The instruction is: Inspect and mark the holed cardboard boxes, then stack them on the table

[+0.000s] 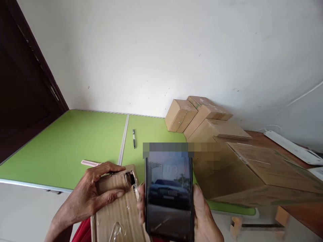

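Observation:
My left hand [101,191] grips the top end of a taped cardboard box [118,215], its thumb on the front face and fingers over the far edge. A torn hole shows at the box's upper right corner. In my right hand [204,215] is a smartphone [169,198], held upright with the lit screen facing me; a car picture fills that screen. The phone covers part of the box's right side. Just beyond my left hand a pink watch strap [89,163] lies on the green table [83,141], its other end hidden.
A pen [134,138] lies beside the table's pale seam. Several cardboard boxes [181,116] are grouped at the right, against the wall. Farther right a white power strip [292,146] rests on a brown surface. A dark door [22,77] stands at the left.

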A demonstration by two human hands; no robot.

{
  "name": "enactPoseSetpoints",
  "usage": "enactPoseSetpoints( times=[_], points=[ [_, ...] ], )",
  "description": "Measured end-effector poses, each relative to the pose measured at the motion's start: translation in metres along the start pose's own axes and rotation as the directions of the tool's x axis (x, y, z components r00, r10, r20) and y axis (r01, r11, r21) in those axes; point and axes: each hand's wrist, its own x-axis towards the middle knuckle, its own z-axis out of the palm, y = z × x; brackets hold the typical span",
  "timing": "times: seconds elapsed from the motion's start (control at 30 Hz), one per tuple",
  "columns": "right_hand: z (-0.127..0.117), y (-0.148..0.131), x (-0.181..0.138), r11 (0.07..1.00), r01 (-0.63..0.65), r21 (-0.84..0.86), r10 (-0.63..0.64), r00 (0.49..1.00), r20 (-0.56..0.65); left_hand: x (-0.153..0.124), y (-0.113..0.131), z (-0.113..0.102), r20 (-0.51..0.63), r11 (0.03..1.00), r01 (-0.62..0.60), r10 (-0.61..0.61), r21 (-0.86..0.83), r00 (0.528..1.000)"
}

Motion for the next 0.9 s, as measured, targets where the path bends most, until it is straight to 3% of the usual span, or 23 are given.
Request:
enactPoseSetpoints(
  times=[0.07, 0.17, 0.3, 0.43, 0.53, 0.67, 0.8, 0.9],
  points=[
    [-0.001, -0.014, 0.013, 0.992, 0.121, -0.021, -0.121, 0.993, 0.013, -0.001, -0.001, -0.001, 0.006, 1.000, 0.016, -0.016, 0.025, 1.000],
    [-0.028, -0.028, 0.046, 0.960, 0.251, -0.125, -0.262, 0.962, -0.072, -0.003, -0.003, -0.002, -0.007, 0.999, 0.013, -0.012, 0.042, 1.000],
    [-0.084, -0.015, 0.101, 0.844, 0.096, -0.528, -0.231, 0.953, -0.197, -0.002, -0.004, -0.001, -0.009, 1.000, 0.000, 0.001, 0.028, 1.000],
    [-0.115, 0.014, 0.143, 0.680, 0.035, -0.733, -0.233, 0.957, -0.170, 0.002, -0.001, 0.001, -0.001, 1.000, -0.010, 0.010, -0.012, 1.000],
    [-0.122, 0.023, 0.158, 0.519, 0.055, -0.853, -0.291, 0.950, -0.116, 0.004, -0.001, 0.001, -0.015, 0.999, -0.009, 0.009, -0.035, 1.000],
    [-0.126, 0.022, 0.166, 0.230, 0.022, -0.973, -0.410, 0.909, -0.077, -0.004, -0.012, 0.004, -0.041, 0.999, 0.004, -0.006, -0.047, 0.999],
    [-0.123, 0.025, 0.165, -0.034, -0.087, -0.996, -0.474, 0.878, -0.061, -0.020, -0.030, 0.007, -0.090, 0.983, -0.029, 0.013, -0.181, 0.996],
    [-0.116, 0.030, 0.162, -0.195, -0.178, -0.965, -0.505, 0.861, -0.057, -0.027, -0.037, 0.007, -0.098, 0.954, 0.042, -0.074, -0.298, 0.992]
  ],
)
